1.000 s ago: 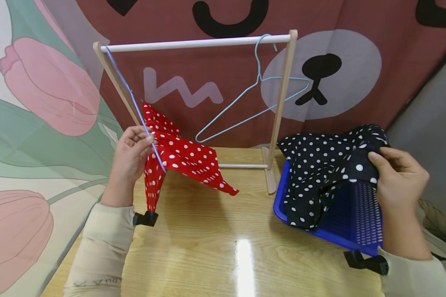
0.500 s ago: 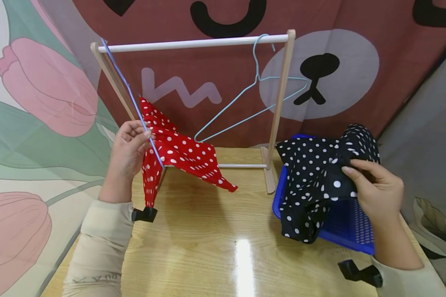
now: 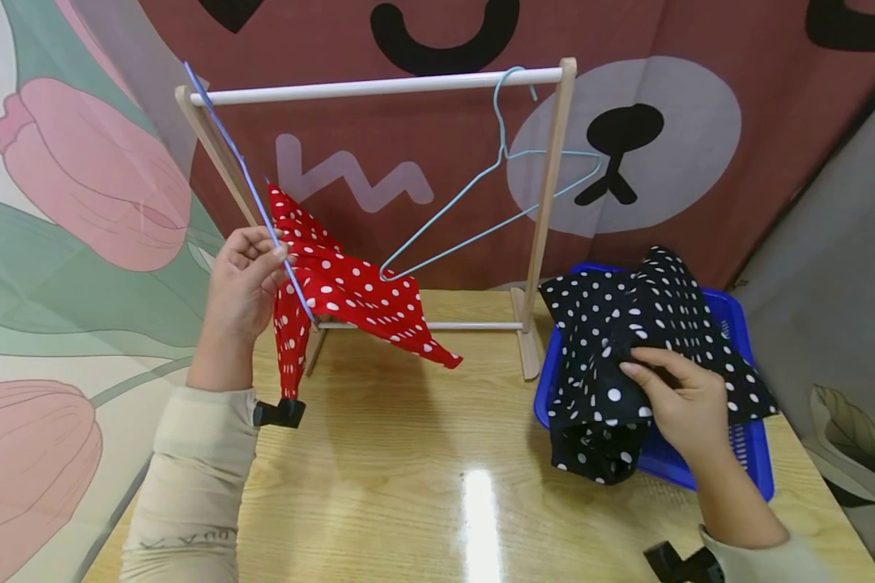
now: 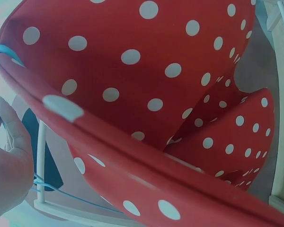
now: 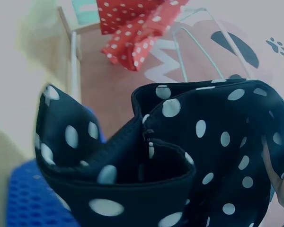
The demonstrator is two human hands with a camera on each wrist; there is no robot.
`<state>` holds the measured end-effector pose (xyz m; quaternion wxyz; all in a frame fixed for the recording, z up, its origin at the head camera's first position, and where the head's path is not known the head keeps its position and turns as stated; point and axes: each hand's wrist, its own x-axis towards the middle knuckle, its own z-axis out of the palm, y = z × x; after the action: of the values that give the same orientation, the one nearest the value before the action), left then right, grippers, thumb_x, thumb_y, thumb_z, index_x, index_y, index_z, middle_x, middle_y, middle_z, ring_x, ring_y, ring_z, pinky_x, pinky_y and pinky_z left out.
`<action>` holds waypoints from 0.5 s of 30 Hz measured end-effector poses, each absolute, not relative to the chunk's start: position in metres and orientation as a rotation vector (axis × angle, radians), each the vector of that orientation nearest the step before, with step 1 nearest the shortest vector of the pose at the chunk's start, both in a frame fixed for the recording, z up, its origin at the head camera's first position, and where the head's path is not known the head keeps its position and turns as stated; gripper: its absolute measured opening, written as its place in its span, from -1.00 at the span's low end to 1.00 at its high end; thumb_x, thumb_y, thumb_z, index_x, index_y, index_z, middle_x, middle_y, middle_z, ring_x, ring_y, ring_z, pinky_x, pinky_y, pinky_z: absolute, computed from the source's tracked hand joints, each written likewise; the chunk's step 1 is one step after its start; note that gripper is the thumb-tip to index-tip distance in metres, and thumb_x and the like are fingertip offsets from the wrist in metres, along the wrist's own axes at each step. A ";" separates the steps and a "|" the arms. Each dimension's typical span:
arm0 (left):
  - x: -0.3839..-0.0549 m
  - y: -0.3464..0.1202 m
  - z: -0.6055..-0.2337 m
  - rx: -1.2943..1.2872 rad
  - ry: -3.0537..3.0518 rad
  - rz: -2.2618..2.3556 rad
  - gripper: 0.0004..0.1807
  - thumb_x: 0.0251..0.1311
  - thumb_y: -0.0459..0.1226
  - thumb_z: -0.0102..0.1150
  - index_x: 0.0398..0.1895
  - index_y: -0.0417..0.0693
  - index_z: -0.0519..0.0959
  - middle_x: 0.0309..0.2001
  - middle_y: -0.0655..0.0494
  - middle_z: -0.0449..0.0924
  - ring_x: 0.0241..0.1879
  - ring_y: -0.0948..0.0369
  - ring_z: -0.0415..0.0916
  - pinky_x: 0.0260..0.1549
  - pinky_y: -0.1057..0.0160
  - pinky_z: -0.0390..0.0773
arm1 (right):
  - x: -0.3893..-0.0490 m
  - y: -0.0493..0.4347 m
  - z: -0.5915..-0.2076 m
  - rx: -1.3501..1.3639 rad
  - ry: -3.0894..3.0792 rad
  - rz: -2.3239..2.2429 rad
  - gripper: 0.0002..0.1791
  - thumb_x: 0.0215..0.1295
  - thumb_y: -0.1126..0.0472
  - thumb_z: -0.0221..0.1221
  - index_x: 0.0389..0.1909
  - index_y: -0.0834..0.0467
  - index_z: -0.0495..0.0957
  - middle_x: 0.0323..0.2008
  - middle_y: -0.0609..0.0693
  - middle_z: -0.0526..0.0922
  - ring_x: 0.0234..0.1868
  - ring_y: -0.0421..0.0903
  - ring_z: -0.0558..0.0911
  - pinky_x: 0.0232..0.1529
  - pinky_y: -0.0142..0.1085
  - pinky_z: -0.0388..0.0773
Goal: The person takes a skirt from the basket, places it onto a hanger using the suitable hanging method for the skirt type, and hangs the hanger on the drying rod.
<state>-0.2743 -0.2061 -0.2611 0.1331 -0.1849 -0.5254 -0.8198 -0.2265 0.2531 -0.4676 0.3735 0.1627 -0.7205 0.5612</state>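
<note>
1. Since a second earlier, the right hand (image 3: 689, 401) had drawn the black polka-dot cloth (image 3: 598, 324) closer to the rack (image 3: 379, 87), and the top of the periwinkle hanger (image 3: 242, 159) had risen past the rack's left end.
2. The right hand pinched the black cloth between thumb and fingers, to the right of the rack; the cloth was bunched over the blue basket (image 3: 761, 453), part of it hanging over the near rim.
3. The left hand (image 3: 242, 275), in front of the rack's left post, had its thumb and curled fingers closed on the tilted periwinkle hanger.
4. A red polka-dot cloth (image 3: 357, 291) touched that hanger, spreading across the rack's lower left.
5. A pale blue hanger (image 3: 503, 150) hung from the rack's rail, near its right post.
6. Rack and basket stood on a wooden counter (image 3: 408, 486).
</note>
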 end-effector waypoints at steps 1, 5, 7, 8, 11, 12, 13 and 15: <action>-0.275 -0.206 -0.261 -0.537 -1.524 -2.374 -0.89 0.04 -0.53 0.01 -0.36 -0.26 0.38 -0.46 -0.01 0.38 -0.50 0.19 0.43 -0.52 0.42 0.47 | -0.227 0.252 -0.474 0.401 -1.878 1.431 -0.73 -0.21 0.56 0.24 -0.37 0.35 0.58 -0.38 0.22 0.59 -0.34 -0.05 0.58 -0.33 -0.50 0.45; -0.276 -0.206 -0.259 -0.552 -1.519 -2.369 -0.90 0.06 -0.54 -0.04 -0.36 -0.26 0.38 -0.46 -0.01 0.39 -0.50 0.20 0.42 -0.52 0.42 0.47 | -0.221 0.237 -0.480 0.357 -1.961 1.445 -0.75 -0.15 0.51 0.23 -0.35 0.27 0.60 -0.37 0.15 0.60 -0.35 -0.11 0.57 -0.35 -0.52 0.44; -0.276 -0.206 -0.259 -0.558 -1.522 -2.359 -0.89 0.07 -0.55 -0.06 -0.35 -0.26 0.38 -0.46 -0.01 0.39 -0.50 0.20 0.42 -0.52 0.42 0.47 | -0.213 0.225 -0.470 0.357 -1.975 1.464 -0.78 -0.11 0.50 0.22 -0.35 0.28 0.59 -0.39 0.11 0.61 -0.37 -0.17 0.56 -0.38 -0.55 0.43; -0.277 -0.207 -0.258 -0.560 -1.522 -2.357 -0.89 0.08 -0.56 -0.08 -0.35 -0.26 0.38 -0.46 -0.01 0.39 -0.50 0.20 0.42 -0.51 0.42 0.47 | -0.208 0.218 -0.461 0.348 -1.984 1.475 -0.80 -0.10 0.48 0.21 -0.37 0.27 0.59 -0.41 0.08 0.61 -0.39 -0.21 0.55 -0.40 -0.56 0.43; -0.278 -0.207 -0.257 -0.558 -1.530 -2.349 -0.89 0.09 -0.56 -0.10 -0.35 -0.26 0.38 -0.45 -0.01 0.39 -0.49 0.20 0.41 -0.51 0.42 0.47 | -0.192 0.196 -0.432 0.344 -1.995 1.496 -0.86 -0.07 0.50 0.18 -0.40 0.34 0.57 -0.45 -0.04 0.61 -0.42 -0.29 0.54 -0.42 -0.59 0.41; -0.279 -0.207 -0.257 -0.557 -1.531 -2.350 -0.89 0.09 -0.55 -0.09 -0.35 -0.26 0.38 -0.45 -0.01 0.38 -0.49 0.20 0.41 -0.51 0.42 0.47 | -0.187 0.189 -0.422 0.322 -2.017 1.472 -0.88 -0.06 0.50 0.17 -0.43 0.35 0.56 -0.47 -0.11 0.60 -0.44 -0.32 0.52 -0.43 -0.60 0.41; -0.279 -0.207 -0.256 -0.555 -1.532 -2.350 -0.89 0.09 -0.55 -0.09 -0.35 -0.26 0.38 -0.45 -0.01 0.39 -0.49 0.20 0.41 -0.51 0.42 0.47 | -0.182 0.183 -0.413 0.297 -2.037 1.468 -0.89 -0.07 0.51 0.18 -0.45 0.36 0.56 -0.49 -0.17 0.59 -0.45 -0.34 0.52 -0.43 -0.60 0.41; -0.280 -0.208 -0.256 -0.550 -1.529 -2.356 -0.90 0.08 -0.54 -0.06 -0.35 -0.27 0.37 -0.45 -0.02 0.38 -0.50 0.20 0.41 -0.51 0.43 0.47 | -0.179 0.177 -0.408 0.280 -2.054 1.466 -0.88 -0.09 0.56 0.16 -0.46 0.39 0.54 -0.49 -0.28 0.56 -0.45 -0.39 0.50 -0.43 -0.62 0.40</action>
<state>-0.2800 -0.2078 -0.2556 0.1394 -0.1904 -0.5290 -0.8152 -0.1793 0.1766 -0.4078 0.2964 0.1053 -0.7726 0.5515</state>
